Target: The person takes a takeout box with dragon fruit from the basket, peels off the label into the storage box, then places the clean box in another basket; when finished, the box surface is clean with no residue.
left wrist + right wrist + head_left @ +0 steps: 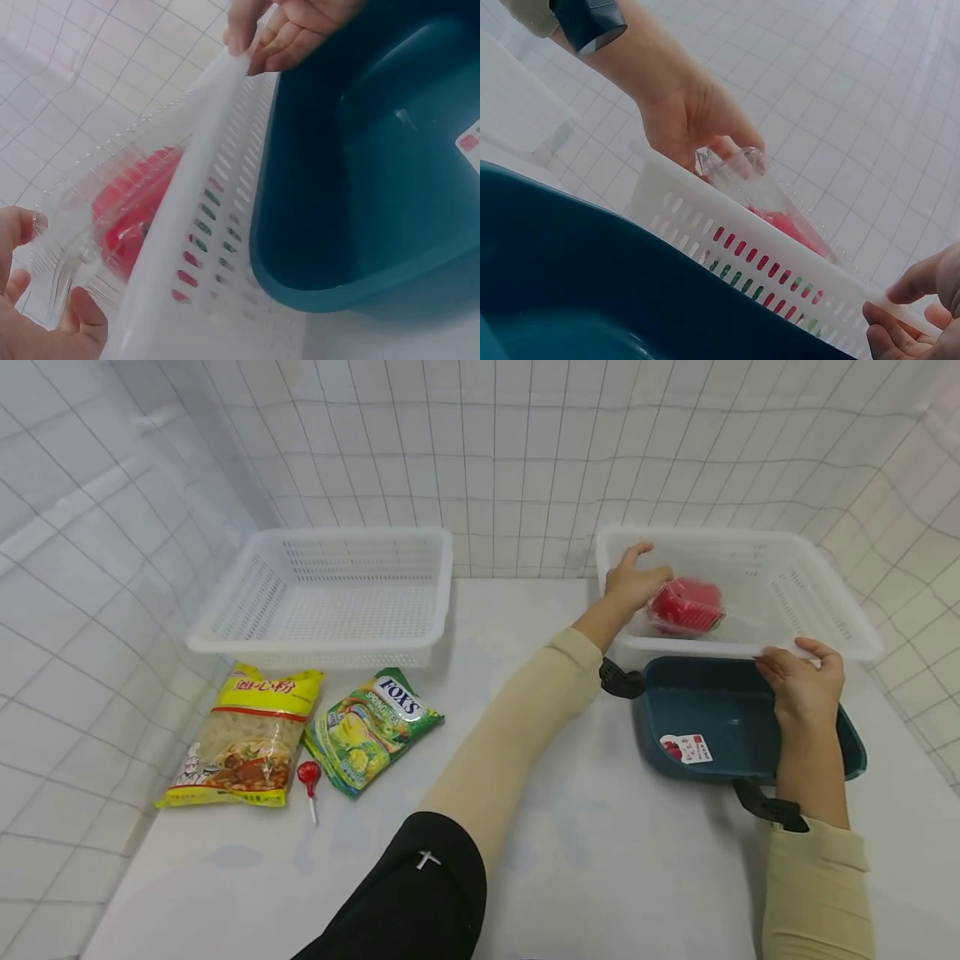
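Observation:
My left hand (634,583) reaches into the right white basket (750,647) and grips one end of a clear plastic box (686,607) with red contents (127,244). The box sits tilted inside the basket, by its near wall; bits of green show through the slots in the right wrist view. My right hand (806,685) pinches the basket's near rim (889,300) between thumb and fingers, to the right of the box. Under that forearm stands a dark blue plastic tub (720,718), right in front of the basket, with a small white label (686,748) inside.
Another white slotted basket (360,602) stands at the back left. Before it lie a yellow-topped noodle bag (243,739), a green Fox's candy bag (371,731) and a red lollipop (308,774). White gridded sheeting (517,460) closes off the back and sides.

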`<state>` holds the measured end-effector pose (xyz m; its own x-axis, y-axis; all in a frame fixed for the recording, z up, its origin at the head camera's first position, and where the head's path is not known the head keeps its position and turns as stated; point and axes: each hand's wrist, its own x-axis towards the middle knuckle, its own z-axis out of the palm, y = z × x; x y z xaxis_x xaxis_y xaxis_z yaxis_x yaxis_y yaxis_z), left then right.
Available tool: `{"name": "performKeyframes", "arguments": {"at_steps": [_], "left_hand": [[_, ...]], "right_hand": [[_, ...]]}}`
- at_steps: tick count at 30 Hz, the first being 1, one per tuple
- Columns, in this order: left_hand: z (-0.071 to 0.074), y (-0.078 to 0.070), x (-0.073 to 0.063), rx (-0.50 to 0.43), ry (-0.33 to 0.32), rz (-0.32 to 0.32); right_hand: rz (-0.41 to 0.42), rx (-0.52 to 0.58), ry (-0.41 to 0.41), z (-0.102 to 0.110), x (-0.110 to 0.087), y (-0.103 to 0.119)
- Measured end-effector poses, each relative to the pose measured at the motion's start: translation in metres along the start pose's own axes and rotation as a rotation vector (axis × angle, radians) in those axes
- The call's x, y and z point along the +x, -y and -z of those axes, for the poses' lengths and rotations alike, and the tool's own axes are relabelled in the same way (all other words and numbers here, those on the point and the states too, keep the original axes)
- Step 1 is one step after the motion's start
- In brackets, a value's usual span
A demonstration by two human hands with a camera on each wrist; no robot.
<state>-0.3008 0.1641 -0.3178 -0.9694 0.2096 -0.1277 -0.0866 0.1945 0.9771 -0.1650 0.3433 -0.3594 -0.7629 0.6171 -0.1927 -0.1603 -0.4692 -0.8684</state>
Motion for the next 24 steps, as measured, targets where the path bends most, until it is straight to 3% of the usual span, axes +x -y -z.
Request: {"name": "performKeyframes", "arguments": {"at_steps": [5,9,16,24], "left_hand": [[-0.006,0.003,-0.004,0.063,-0.051,0.001],[-0.012,0.008,-0.006,0.099,-0.059,0.043],[-0.018,0.013,-0.005,0.081,-0.062,0.136],[-0.018,0.013,-0.003,0.025,-0.044,0.148]], "right_hand": [[0.008,0.017,-0.003,-0.002,-0.001,-0.001],[0.011,0.011,-0.003,-0.003,-0.003,-0.003],[0.01,-0.025,-0.003,-0.004,-0.004,-0.005],[0.007,-0.031,-0.005,-0.005,-0.005,-0.003]]}}
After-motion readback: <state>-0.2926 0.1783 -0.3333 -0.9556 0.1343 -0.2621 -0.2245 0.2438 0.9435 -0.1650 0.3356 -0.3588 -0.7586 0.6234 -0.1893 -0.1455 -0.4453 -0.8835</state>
